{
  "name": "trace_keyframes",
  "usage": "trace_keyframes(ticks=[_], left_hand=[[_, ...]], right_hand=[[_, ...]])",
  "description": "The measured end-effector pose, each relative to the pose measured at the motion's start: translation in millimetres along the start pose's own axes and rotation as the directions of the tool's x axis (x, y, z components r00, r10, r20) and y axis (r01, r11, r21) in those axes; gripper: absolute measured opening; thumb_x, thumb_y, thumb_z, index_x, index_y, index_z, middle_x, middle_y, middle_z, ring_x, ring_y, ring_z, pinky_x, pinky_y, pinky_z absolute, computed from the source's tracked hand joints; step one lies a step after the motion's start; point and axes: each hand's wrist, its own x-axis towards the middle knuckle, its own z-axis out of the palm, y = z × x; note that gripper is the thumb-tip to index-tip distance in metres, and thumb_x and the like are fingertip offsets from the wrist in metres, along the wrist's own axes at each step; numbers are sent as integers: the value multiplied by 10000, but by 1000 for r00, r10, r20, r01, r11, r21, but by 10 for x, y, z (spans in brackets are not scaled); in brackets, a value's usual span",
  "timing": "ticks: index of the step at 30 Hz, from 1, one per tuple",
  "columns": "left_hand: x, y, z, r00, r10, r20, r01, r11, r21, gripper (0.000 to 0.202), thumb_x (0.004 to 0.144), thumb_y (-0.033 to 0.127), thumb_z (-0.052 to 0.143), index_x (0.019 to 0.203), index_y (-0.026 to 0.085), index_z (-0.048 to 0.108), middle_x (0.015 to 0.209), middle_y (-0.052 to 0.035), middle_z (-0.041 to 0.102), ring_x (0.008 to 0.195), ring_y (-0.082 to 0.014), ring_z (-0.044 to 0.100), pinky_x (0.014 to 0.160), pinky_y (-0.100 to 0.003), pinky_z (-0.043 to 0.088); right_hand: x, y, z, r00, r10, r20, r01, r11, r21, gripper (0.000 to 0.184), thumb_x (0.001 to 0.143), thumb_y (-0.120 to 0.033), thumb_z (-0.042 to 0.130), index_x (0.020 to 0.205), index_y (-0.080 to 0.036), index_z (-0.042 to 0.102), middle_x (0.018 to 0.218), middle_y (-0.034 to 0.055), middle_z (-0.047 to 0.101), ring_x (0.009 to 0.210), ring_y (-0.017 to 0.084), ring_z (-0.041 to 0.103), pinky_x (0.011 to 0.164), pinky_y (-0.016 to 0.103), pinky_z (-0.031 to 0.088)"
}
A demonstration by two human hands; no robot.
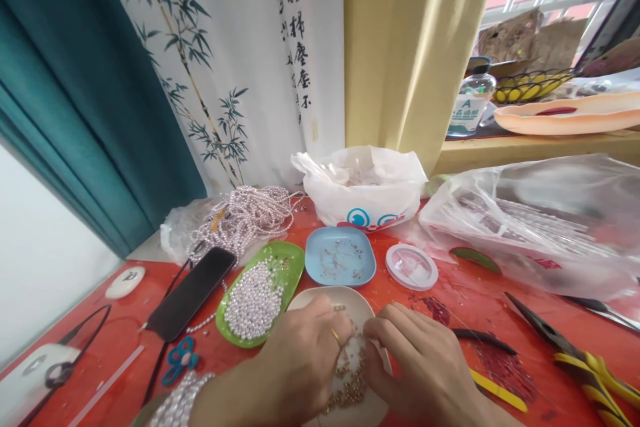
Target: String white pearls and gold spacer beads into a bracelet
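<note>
On the red bench (131, 317), a plate (353, 297) is set well in front of the far edge, and its near part is covered by both hands. Gold beads (353, 390) are scattered over it. The left hand (305, 353) is held over the plate's left side, fingers curled inward; whether anything is pinched in its grip cannot be told. A ring (335, 336) is worn on it, and a bracelet (183, 401) of pale beads is worn at the wrist. The right hand (420, 360) is held over the plate's right rim, fingers bent toward the left hand; its grip is likewise too hidden to be read.

A green tray (297, 259), heaped with pearls (254, 300), is placed beside the plate toward the bench's left edge. Behind the plate a blue tray (314, 240) is seen, strewn with small metal pieces, with a round case (411, 267) set to its right. Bead strands (250, 217) are piled near the far edge, next to a white bag (365, 203). A phone (193, 293) is laid toward the left edge, and pliers (570, 347) are laid toward the right.
</note>
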Motion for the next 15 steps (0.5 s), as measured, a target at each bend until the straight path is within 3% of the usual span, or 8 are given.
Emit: trace_keyframes(ticks=[6,11,15], left_hand=[[37,16,-14,997,-25,-70,22,999,-45,171,799,109,318,720,150,463,572,-41,499,502,-152,430,440,-261,310],[22,23,11,999,-16,-27,15,998,-66,176,811,126,309,712,161,450,577,-32,511,506,-150,427,457,-266,317],[19,-4,14,993,-113,21,113,994,-12,205,822,143,294,723,163,473,609,-44,519,534,-164,451,465,-272,308]], right_hand=[[36,-42,-13,998,46,32,-48,997,64,77,700,-151,493,744,-155,557,567,12,571,490,132,498,457,233,331],[50,-53,6,1000,17,10,-17,998,55,160,710,-76,436,617,-173,523,477,-12,534,425,113,466,422,223,313],[28,13,12,1000,1,19,-1,1000,32,147,694,-64,455,612,-171,514,495,-8,544,440,113,486,431,217,337]])
